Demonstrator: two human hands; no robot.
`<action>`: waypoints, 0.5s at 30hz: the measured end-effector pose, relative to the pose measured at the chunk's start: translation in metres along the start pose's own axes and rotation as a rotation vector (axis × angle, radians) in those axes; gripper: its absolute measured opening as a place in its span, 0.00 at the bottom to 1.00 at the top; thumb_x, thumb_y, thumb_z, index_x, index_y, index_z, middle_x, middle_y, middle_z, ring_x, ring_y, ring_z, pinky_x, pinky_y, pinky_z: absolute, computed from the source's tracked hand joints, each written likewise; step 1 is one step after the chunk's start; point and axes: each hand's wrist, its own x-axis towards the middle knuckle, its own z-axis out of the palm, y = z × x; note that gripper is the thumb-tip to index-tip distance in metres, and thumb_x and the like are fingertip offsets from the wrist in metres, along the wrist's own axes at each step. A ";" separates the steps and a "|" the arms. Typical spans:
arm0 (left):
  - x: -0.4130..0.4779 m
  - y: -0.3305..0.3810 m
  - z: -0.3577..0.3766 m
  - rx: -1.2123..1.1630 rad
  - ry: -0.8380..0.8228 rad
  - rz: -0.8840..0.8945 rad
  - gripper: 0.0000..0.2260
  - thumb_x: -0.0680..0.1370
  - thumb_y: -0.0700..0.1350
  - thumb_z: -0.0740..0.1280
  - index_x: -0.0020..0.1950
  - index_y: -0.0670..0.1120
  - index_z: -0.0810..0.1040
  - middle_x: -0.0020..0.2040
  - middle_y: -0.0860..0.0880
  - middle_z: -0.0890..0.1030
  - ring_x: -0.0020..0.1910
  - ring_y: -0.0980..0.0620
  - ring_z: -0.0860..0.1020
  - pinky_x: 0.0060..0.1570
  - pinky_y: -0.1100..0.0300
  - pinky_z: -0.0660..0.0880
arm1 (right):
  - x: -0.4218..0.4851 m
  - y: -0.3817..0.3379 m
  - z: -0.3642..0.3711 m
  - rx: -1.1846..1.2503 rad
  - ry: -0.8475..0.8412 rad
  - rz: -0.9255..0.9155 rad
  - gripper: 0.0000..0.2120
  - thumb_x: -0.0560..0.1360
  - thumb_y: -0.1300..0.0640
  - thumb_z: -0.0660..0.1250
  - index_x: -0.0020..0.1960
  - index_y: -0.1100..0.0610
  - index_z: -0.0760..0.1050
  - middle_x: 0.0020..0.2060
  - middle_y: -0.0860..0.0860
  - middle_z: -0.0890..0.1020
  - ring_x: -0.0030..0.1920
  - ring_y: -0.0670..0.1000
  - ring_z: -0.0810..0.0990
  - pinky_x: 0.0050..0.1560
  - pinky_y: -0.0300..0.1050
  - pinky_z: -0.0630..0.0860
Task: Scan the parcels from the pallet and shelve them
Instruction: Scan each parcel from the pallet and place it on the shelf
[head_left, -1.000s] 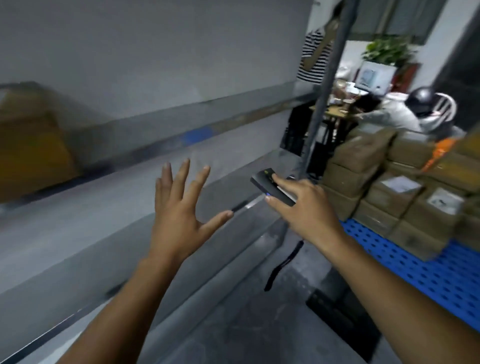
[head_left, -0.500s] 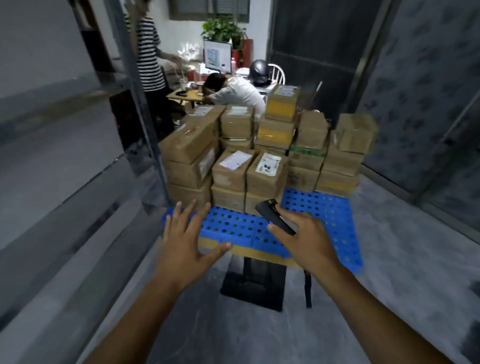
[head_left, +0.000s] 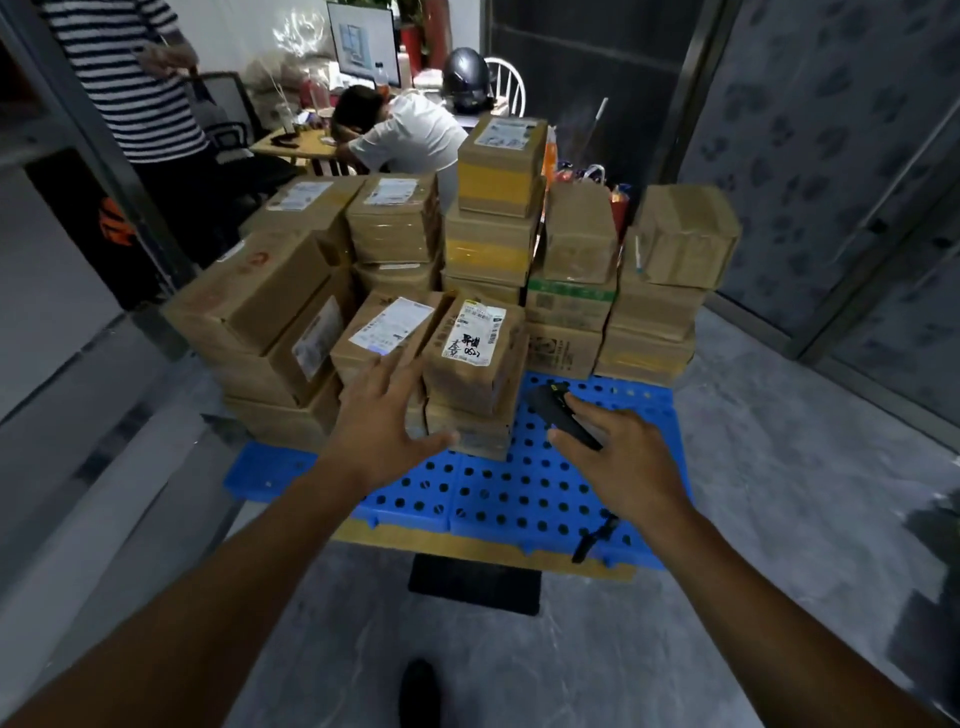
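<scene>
L hand (head_left: 387, 431) is spread wide, fingers straight, holding nothing. It reaches at the front of the parcels (head_left: 291, 312), fingertips over the lower edge of a printed-label box (head_left: 384, 338); can't tell if they touch it. R hand (head_left: 618, 462) grips the scanner (head_left: 561, 415): index finger along the top, thumb on the near side, nose aimed fwd-left toward the stack. A dark strap (head_left: 592, 540) hangs below the R wrist.

The parcels are brown cartons stacked several high on a blue perforated pallet (head_left: 519, 493). They fill its back & left; the front-right part is bare. Just right of the printed-label box, touching it, sits a handwritten-label box (head_left: 472, 358) atop another carton. The tallest column is mid-stack, topped by a yellow-taped box (head_left: 501, 166). At rear right are plainer cartons, one a green-band box (head_left: 571, 296).

A cardboard strip (head_left: 467, 548) pokes out under the pallet's near edge. A black mat (head_left: 475, 584) lies on the grey floor (head_left: 727, 597) just in front. A shoe tip (head_left: 418, 691) shows at bottom centre.

Behind the stack, a person in white (head_left: 415, 135) is slumped over a surface (head_left: 306, 143), w/ a helmet (head_left: 465, 73) & monitor (head_left: 363, 41) beyond. A person in stripes (head_left: 124, 78) stands at rear left.
</scene>
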 end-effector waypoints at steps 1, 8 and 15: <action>0.019 -0.008 0.004 0.000 -0.027 0.005 0.47 0.70 0.70 0.71 0.82 0.59 0.53 0.83 0.46 0.55 0.82 0.41 0.48 0.77 0.36 0.56 | 0.013 0.001 0.005 0.000 -0.009 0.017 0.29 0.77 0.37 0.67 0.76 0.39 0.66 0.46 0.52 0.79 0.38 0.55 0.80 0.36 0.54 0.79; 0.120 -0.053 0.039 0.188 -0.190 0.168 0.51 0.67 0.78 0.66 0.80 0.68 0.39 0.84 0.44 0.42 0.81 0.42 0.35 0.77 0.45 0.34 | 0.097 0.012 0.039 -0.027 -0.045 0.158 0.30 0.76 0.39 0.68 0.76 0.43 0.67 0.51 0.54 0.82 0.42 0.57 0.81 0.42 0.54 0.81; 0.144 -0.053 0.061 0.128 -0.137 0.230 0.40 0.72 0.63 0.75 0.80 0.60 0.62 0.80 0.40 0.61 0.82 0.37 0.44 0.79 0.39 0.46 | 0.123 0.028 0.070 0.064 -0.040 0.173 0.27 0.78 0.43 0.69 0.75 0.46 0.69 0.45 0.55 0.83 0.40 0.53 0.81 0.42 0.49 0.79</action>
